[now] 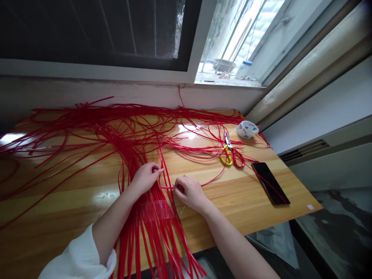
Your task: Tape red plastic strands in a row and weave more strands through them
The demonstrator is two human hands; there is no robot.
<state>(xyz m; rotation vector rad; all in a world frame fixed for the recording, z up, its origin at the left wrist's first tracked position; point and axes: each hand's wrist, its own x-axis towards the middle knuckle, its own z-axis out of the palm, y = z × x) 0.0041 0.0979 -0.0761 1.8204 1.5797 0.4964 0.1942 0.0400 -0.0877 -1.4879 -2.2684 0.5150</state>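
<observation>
A bundle of thin red plastic strands (132, 236) runs down the table toward me and hangs over the front edge. A band of clear tape (157, 210) lies across them. My left hand (147, 177) rests over the bundle above the tape, thumb and fingertips pinched on a red strand. Just to its right, my right hand (190, 192) is closed on another red strand (213, 179). That strand's short end pokes out left across the bundle, and the rest trails off right toward the scissors. The exact grip inside the right fingers is partly hidden.
More red strands (139, 110) are heaped along the wall. Scissors (232, 153) with yellow and red handles lie at the right, near a roll of tape (247, 129). A black phone (270, 183) lies near the right edge of the wooden table (232, 207), with a strand across it.
</observation>
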